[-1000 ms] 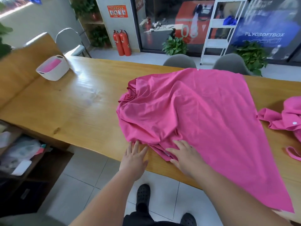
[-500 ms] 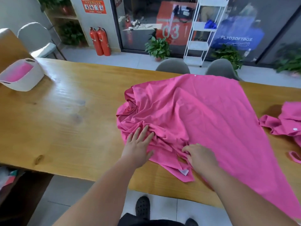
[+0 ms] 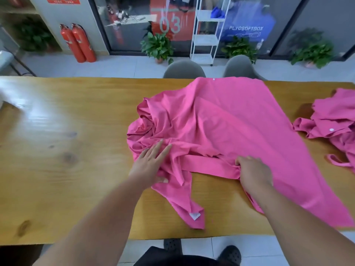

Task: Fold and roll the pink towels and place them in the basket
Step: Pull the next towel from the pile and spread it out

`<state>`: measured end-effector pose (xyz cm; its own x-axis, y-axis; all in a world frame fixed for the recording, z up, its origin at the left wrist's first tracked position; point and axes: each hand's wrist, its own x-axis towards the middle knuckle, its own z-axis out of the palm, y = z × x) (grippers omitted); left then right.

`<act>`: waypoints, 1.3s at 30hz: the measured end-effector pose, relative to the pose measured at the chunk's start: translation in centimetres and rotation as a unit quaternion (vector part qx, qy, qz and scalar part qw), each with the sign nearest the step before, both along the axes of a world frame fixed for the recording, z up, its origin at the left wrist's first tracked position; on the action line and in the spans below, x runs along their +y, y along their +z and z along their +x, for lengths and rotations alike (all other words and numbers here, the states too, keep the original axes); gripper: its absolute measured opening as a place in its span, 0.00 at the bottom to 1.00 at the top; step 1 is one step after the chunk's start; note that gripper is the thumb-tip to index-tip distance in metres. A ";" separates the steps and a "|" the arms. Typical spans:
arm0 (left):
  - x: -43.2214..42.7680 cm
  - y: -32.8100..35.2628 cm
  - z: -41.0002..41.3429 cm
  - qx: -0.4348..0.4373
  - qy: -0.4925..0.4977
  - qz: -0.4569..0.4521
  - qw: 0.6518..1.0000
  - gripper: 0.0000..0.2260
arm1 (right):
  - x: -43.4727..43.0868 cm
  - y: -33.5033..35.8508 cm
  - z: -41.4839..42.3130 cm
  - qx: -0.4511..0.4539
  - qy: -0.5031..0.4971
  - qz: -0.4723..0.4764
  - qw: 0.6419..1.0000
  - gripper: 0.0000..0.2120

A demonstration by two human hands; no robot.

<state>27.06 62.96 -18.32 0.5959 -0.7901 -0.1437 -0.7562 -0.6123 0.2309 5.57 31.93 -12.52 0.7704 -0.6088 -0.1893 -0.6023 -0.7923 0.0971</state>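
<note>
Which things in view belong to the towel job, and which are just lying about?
Job: spread pink towel, pressed by the left hand and gripped by the right hand; crumpled pink pile at the right.
Lying about: fire extinguishers, white shelf rack, grey chairs, potted plants.

Beyond the wooden table (image 3: 67,150) stood two grey chairs (image 3: 184,71), a white shelf rack (image 3: 206,35), potted plants (image 3: 157,46) and two red fire extinguishers (image 3: 84,43).

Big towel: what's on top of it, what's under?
On the towel: left hand pressing flat on the bunched part, right hand gripping a fold at the near edge. Under it, the table; anything else beneath is covered.
</note>
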 end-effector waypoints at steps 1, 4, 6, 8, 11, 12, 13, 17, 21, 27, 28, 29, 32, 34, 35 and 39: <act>1.0 0.2 1.4 -0.039 -0.013 0.009 0.999 0.65 | 0.3 -0.1 0.1 0.012 -0.007 -0.001 1.000 0.14; 4.2 1.4 4.6 -0.126 0.021 0.066 0.990 0.59 | 1.8 -0.6 0.8 0.034 -0.021 -0.032 0.999 0.15; 5.7 2.2 4.7 -0.172 0.070 0.070 0.980 0.52 | 3.3 -1.0 1.4 -0.003 0.002 -0.069 0.998 0.15; 5.9 2.4 2.3 -0.191 0.120 0.010 0.974 0.40 | 5.2 -1.3 2.4 -0.071 0.074 -0.081 0.991 0.15; 5.8 1.1 -3.5 -0.163 0.157 -0.063 0.972 0.33 | 9.0 -1.8 4.1 -0.107 0.223 -0.022 0.969 0.14; 6.1 0.5 -5.5 -0.135 0.155 -0.058 0.977 0.34 | 10.3 -2.3 4.5 -0.092 0.257 0.012 0.962 0.16; 6.7 -0.2 -7.0 -0.113 0.150 -0.049 0.981 0.34 | 11.3 -3.0 4.6 -0.068 0.273 0.041 0.959 0.19; 11.4 -1.9 -8.1 -0.084 0.125 -0.001 0.989 0.27 | 13.6 -4.6 3.9 0.001 0.248 0.066 0.966 0.27; 16.2 -1.5 -3.6 -0.103 0.182 0.096 0.973 0.30 | 14.3 -4.5 3.5 0.013 0.255 0.036 0.966 0.20; 18.0 1.0 -1.6 -0.084 0.249 0.187 0.947 0.28 | 15.4 -4.5 1.9 0.016 0.277 0.043 0.960 0.16; 17.4 1.2 -2.5 -0.091 0.242 0.162 0.952 0.26 | 15.7 -4.9 1.5 0.011 0.286 0.037 0.958 0.17; 16.6 1.2 -3.8 -0.103 0.221 0.133 0.961 0.24 | 16.1 -4.9 1.2 0.000 0.296 0.039 0.954 0.18; 13.1 0.9 -8.8 -0.111 0.116 0.010 0.987 0.19 | 18.0 -3.7 0.1 0.010 0.321 0.083 0.944 0.15; 11.2 -0.4 -11.8 -0.102 0.042 -0.037 0.993 0.18 | 18.8 -3.9 -0.9 0.028 0.339 0.124 0.932 0.14; 10.8 -1.0 -13.0 -0.102 0.022 -0.036 0.994 0.17 | 19.1 -3.9 -1.5 0.031 0.350 0.149 0.924 0.15; 11.5 -1.2 -15.2 -0.118 0.037 0.014 0.992 0.12 | 19.6 -3.5 -4.2 -0.022 0.344 0.266 0.900 0.12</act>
